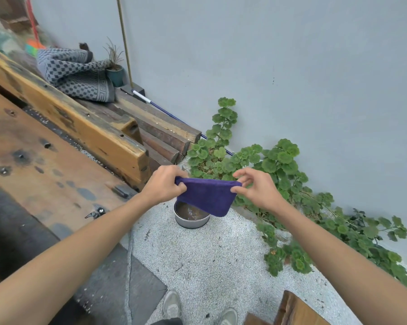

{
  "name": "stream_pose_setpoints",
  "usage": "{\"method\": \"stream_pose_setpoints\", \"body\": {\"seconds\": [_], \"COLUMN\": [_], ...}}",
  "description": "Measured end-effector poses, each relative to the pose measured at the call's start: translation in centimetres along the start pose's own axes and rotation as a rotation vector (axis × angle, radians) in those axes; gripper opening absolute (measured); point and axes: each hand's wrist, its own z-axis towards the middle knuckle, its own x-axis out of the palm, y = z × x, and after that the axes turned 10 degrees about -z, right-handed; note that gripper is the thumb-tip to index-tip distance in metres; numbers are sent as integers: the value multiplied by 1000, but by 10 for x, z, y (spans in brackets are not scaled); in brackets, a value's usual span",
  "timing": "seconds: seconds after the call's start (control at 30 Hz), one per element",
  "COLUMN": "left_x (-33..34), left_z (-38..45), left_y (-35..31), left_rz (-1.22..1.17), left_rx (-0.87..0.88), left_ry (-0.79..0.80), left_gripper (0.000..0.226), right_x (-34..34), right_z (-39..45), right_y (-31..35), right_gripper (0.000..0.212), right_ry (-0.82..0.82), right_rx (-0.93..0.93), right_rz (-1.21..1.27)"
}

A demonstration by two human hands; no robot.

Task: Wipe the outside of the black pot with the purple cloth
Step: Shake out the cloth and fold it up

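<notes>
Purple cloth stretched above the pot, left hand clenched on one corner, right hand pinching the other, leafy plant behind the pot.

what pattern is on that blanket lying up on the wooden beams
The blanket is grey with a darker checkered pattern and a Greek-key border, seen in the head view.
</notes>
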Motion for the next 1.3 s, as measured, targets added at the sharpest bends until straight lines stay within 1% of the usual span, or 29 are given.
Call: {"method": "stream_pose_setpoints", "body": {"seconds": [0.1, 0.27, 0.33, 0.47, 0.57, 0.63, 0.77, 0.9, 0.97, 1.1, 1.23, 1.3], "left_x": [-8, -16, -15, -4, 4, 13, 38, 62, 73, 90, 109, 117], "left_z": [-17, -62, -89, -163, -209, -247, -331, -414, -458, -523, -581, -604], "left_y": [14, 32, 39, 49, 54, 60, 68, 70, 71, 70, 82, 92], "left_rz": [-15, -87, -118, -236, -331, -376, -441, -503, -472, -325, -282, -298], "left_rx": [-46, -157, -202, -305, -397, -448, -478, -500, -522, -582, -683, -754], "left_ry": [-43, -113, -153, -286, -383, -475, -639, -795, -871, -987, -1049, -1064], "left_gripper": [25, 29, 30, 18, 22, 22, 12, 12, 16, 13, 17, 17], "right_x": [11, 31, 44, 79, 107, 130, 174, 216, 240, 278, 317, 338], "right_z": [5, 1, -4, -26, -44, -62, -102, -148, -174, -218, -258, -269], "right_y": [17, 37, 48, 69, 77, 84, 105, 142, 162, 192, 211, 219], "right_gripper": [22, 10, 8, 9, 13, 13, 15, 13, 11, 12, 15, 16], "right_ry": [75, 116, 157, 321, 407, 469, 560, 644, 690, 744, 831, 901], "right_rx": [-50, -117, -175, -279, -342, -404, -527, -634, -707, -783, -769, -726], "right_rz": [-83, -37, -2, 72, 86, 103, 137, 162, 144, 156, 167, 144]}}
